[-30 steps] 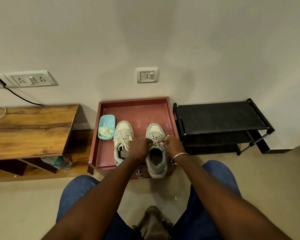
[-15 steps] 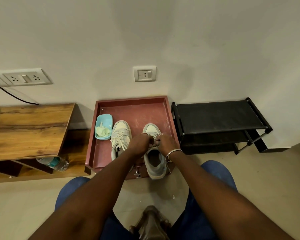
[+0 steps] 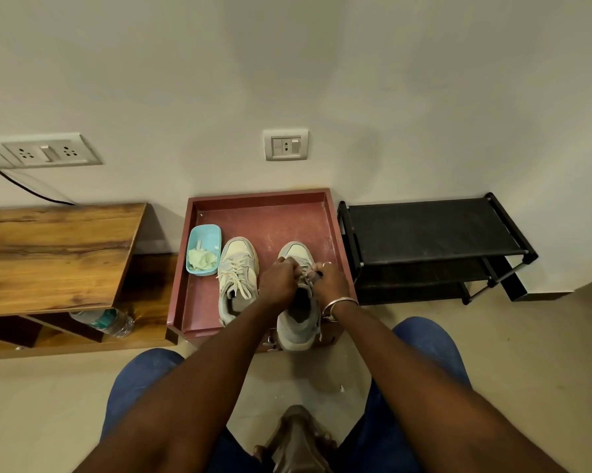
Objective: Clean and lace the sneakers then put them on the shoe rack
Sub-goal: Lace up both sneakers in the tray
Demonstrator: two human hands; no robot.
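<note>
Two pale grey-and-cream sneakers stand toes-to-wall on a maroon tray (image 3: 199, 302). The left sneaker (image 3: 237, 281) has its white laces loosely threaded and nobody touches it. The right sneaker (image 3: 298, 319) overhangs the tray's near edge. My left hand (image 3: 278, 281) and my right hand (image 3: 329, 283) meet over its tongue, each pinching a lace end. My fingers hide most of the lacing. A black two-shelf shoe rack (image 3: 431, 233) stands just right of the tray.
A light blue tub (image 3: 204, 240) holding a pale green cloth sits in the tray left of the sneakers. A low wooden table (image 3: 55, 254) stands at the left with a water bottle (image 3: 103, 320) under it. My knees in blue trousers frame the near floor.
Both hands have closed in toward each other over the right sneaker's tongue, pulling the lace ends together. The view has drifted slightly right.
</note>
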